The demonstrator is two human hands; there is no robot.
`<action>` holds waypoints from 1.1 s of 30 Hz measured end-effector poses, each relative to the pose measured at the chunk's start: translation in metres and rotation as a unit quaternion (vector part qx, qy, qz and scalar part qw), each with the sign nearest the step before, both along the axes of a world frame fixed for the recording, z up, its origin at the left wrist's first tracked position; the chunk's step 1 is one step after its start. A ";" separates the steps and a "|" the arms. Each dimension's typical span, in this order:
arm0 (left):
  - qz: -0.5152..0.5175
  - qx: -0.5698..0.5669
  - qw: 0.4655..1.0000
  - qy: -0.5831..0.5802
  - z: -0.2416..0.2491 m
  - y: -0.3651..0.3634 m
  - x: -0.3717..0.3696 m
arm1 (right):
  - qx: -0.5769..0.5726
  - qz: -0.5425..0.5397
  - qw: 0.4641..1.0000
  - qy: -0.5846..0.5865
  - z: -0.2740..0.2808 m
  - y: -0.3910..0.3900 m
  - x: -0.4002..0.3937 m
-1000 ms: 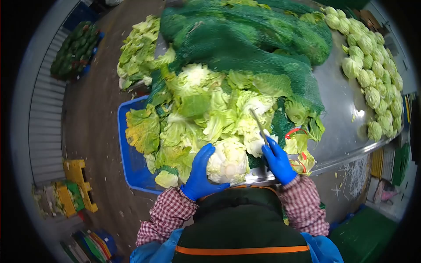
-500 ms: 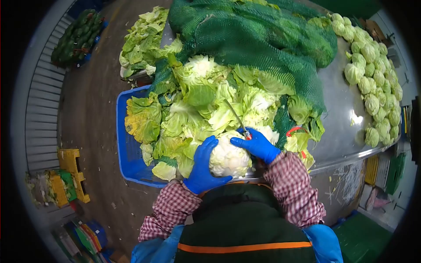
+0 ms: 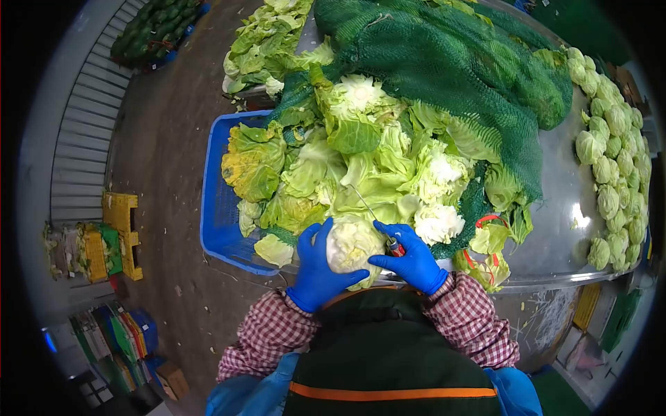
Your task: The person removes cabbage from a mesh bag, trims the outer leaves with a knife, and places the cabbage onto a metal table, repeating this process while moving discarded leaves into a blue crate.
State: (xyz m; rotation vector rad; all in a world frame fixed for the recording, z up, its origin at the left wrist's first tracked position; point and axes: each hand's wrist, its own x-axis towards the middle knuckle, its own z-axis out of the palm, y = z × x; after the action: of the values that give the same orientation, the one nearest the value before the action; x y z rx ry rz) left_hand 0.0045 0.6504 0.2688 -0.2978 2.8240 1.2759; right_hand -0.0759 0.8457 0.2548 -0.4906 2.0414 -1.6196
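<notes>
A pale, trimmed cabbage head sits at the table's near edge, close to my body. My left hand, in a blue glove, cups it from the left with the thumb along its near side. Gripped in my gloved right hand is a knife with a red and black handle, its thin blade pointing up and left over the leaves. The right thumb reaches to the cabbage's right side. Loose cabbage leaves are heaped just beyond both hands, with a white cut cabbage base to the right.
A blue crate under the leaf heap stands left. Green netting covers cabbages at the back. Trimmed cabbages line the metal table on the right. Red tape lies near my right hand.
The cabbage has turned between my hands and shifted slightly left, showing a different side. The knife stays in my right hand. The whole view has swung, so the surroundings sit farther right.
</notes>
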 end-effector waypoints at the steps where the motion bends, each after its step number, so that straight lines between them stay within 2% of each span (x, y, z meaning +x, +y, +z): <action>1: -0.012 0.017 0.999 -0.026 0.001 -0.005 0.001 | 0.008 0.029 1.000 0.001 0.001 -0.001 -0.002; 2: -0.009 0.016 0.999 -0.026 0.002 -0.010 0.000 | -0.054 0.007 0.993 -0.100 -0.006 -0.003 0.000; 3: -0.016 0.022 0.998 -0.060 0.004 -0.015 -0.002 | -0.056 0.009 0.993 -0.101 -0.006 -0.005 0.000; 5: -0.021 0.028 0.995 -0.095 -0.001 -0.022 0.001 | 0.003 0.018 1.000 0.014 0.006 -0.013 0.001; 6: -0.015 0.077 0.994 -0.082 -0.014 -0.024 0.002 | 0.038 -0.008 0.996 0.082 0.013 -0.018 0.003; 7: -0.010 0.127 0.990 -0.067 -0.017 -0.024 0.000 | 0.039 -0.009 0.996 0.083 0.012 -0.020 0.003; 8: -0.012 0.128 0.990 -0.066 -0.018 -0.024 0.000 | 0.097 -0.057 0.988 0.104 0.009 -0.021 0.004; 9: -0.036 0.083 0.994 -0.053 -0.018 -0.022 0.000 | 0.156 -0.104 0.974 0.125 0.004 -0.022 0.004; 10: -0.058 0.038 0.997 -0.041 -0.015 -0.019 0.000 | 0.186 -0.177 0.963 0.081 -0.011 -0.016 -0.006; 11: -0.058 0.040 0.997 -0.038 -0.009 -0.015 0.000 | 0.177 -0.195 0.965 0.010 -0.029 -0.003 -0.023; 13: -0.077 -0.005 0.996 -0.040 0.004 -0.010 0.005 | 0.105 -0.141 0.981 -0.087 -0.036 0.011 -0.028; 14: -0.051 0.034 0.998 -0.016 -0.003 -0.013 0.006 | 0.106 -0.143 0.980 -0.089 -0.037 0.007 -0.021; 15: -0.049 0.037 0.998 -0.016 -0.013 -0.019 0.006 | 0.047 -0.174 0.971 -0.155 -0.034 0.000 -0.012; 16: -0.031 0.116 0.992 -0.047 -0.023 -0.030 0.003 | -0.012 -0.201 0.956 -0.214 -0.030 -0.006 -0.006; 17: -0.014 0.192 0.979 -0.074 -0.032 -0.040 -0.001 | 0.082 -0.139 0.976 -0.146 -0.025 -0.009 -0.002; 19: -0.008 0.225 0.971 -0.082 -0.034 -0.051 -0.004 | 0.125 -0.088 0.988 -0.018 -0.021 -0.018 0.009; 20: 0.003 0.321 0.942 -0.096 -0.026 -0.053 -0.004 | 0.062 -0.118 0.991 -0.002 -0.012 -0.028 0.005; 21: 0.010 0.414 0.903 -0.114 -0.016 -0.054 -0.004 | 0.028 -0.165 0.959 -0.230 0.006 -0.017 0.001; 22: 0.010 0.446 0.889 -0.103 -0.001 -0.051 -0.004 | -0.023 -0.189 0.953 -0.236 0.021 -0.006 -0.011; 23: 0.005 0.446 0.888 -0.113 0.006 -0.048 -0.003 | 0.011 -0.204 0.956 -0.212 0.044 0.006 -0.030; 24: 0.023 0.496 0.865 -0.070 0.011 -0.043 -0.004 | -0.037 -0.306 0.940 -0.146 0.056 0.014 -0.042; 25: 0.043 0.545 0.837 -0.020 0.016 -0.036 -0.006 | -0.003 -0.360 0.930 -0.068 0.048 0.033 -0.059; 26: 0.067 0.551 0.832 0.026 0.021 -0.026 -0.011 | -0.023 -0.393 0.919 -0.031 0.042 0.049 -0.071; 27: 0.063 0.555 0.829 0.036 0.031 -0.017 -0.022 | 0.016 -0.336 0.941 0.023 0.047 0.059 -0.078; 29: 0.095 0.542 0.823 0.139 0.051 -0.006 -0.047 | -0.074 -0.244 0.967 0.018 0.091 0.021 -0.049; 30: 0.089 0.503 0.842 0.175 0.045 -0.006 -0.055 | 0.024 -0.171 0.975 0.142 0.112 0.005 -0.032; 31: 0.082 0.502 0.842 0.179 0.047 -0.005 -0.059 | 0.122 -0.096 0.953 0.261 0.124 -0.009 -0.020; 33: 0.051 0.414 0.884 0.210 0.050 -0.001 -0.065 | 0.122 -0.136 0.954 0.237 0.121 -0.029 -0.010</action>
State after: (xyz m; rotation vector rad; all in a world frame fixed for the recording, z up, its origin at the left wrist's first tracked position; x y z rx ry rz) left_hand -0.0608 0.6494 0.3186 -0.1363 2.2123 2.6597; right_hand -0.0858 0.8165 0.3755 -0.5687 2.7301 -1.4643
